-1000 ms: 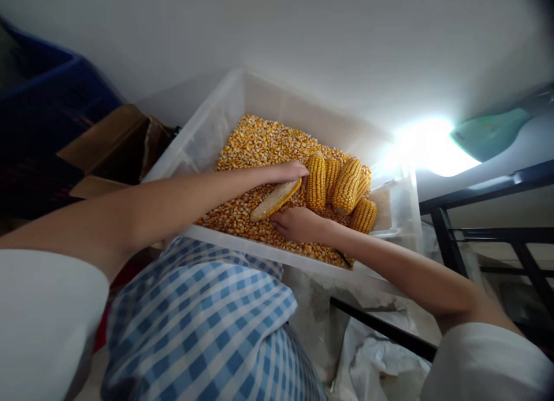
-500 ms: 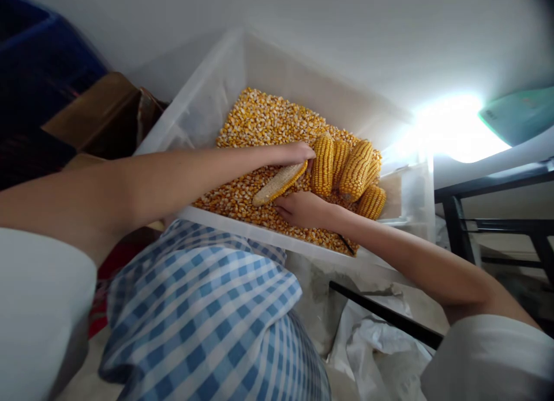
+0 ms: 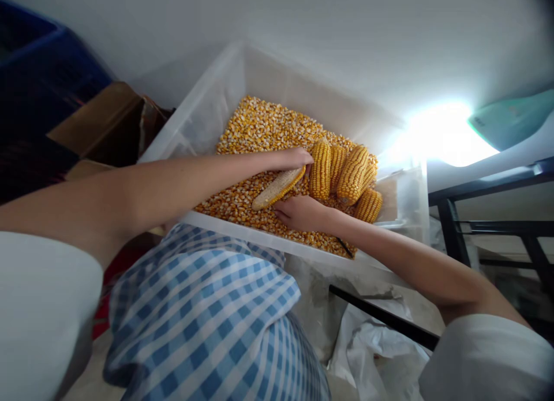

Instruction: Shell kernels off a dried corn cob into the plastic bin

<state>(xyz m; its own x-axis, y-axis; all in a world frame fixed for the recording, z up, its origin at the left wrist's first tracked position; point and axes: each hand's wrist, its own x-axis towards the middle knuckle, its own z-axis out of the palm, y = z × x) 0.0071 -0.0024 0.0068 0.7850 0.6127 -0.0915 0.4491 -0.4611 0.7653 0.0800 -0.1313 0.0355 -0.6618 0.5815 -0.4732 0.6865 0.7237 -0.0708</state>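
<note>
A clear plastic bin point(image 3: 203, 115) holds a bed of loose yellow corn kernels point(image 3: 259, 132). A mostly stripped, pale corn cob point(image 3: 277, 188) lies slanted over the kernels. My left hand point(image 3: 296, 157) grips its far end from above. My right hand point(image 3: 300, 212) sits under the cob's near side, fingers curled against it. Several whole yellow corn cobs point(image 3: 341, 173) stand side by side just right of both hands, against the bin's right wall.
A cardboard box point(image 3: 104, 130) and a dark blue crate point(image 3: 38, 72) stand left of the bin. A black metal frame point(image 3: 485, 222) is on the right, with white sacks point(image 3: 372, 355) below. My checked blue cloth point(image 3: 208, 320) covers the lap in front.
The hands and the stripped cob stay in nearly the same pose; only the camera view shifts slightly up and down.
</note>
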